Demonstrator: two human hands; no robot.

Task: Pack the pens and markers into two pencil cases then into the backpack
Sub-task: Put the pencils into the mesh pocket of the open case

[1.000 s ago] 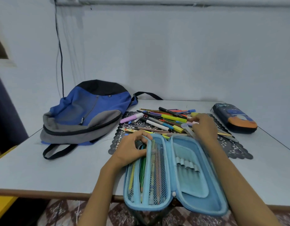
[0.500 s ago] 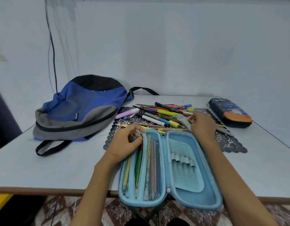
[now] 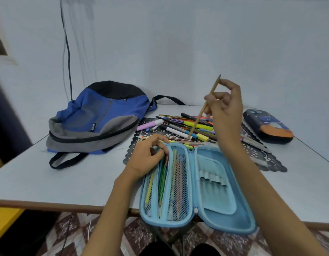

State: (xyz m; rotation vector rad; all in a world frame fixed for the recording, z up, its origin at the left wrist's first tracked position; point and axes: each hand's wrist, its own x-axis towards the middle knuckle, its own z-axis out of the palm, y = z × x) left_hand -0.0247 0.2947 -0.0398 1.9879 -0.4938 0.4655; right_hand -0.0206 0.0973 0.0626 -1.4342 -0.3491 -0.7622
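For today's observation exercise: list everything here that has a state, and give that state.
Blue case: open, partly filled.
Dark case: closed.
Backpack: lying flat, seemingly closed.
Pencil: raised, tilted.
Right hand: pinches pencil.
Left hand: holds blue case's pocket edge.
Pens: loose on mat.

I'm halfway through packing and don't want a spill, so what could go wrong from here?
The open blue pencil case overhangs the table at its near edge; pushing the pencil in could tip it off. Your right hand pinches that pencil high above the loose pile; a slip might scatter it. Your left hand grips the case's far end, so the incoming tip could poke it.
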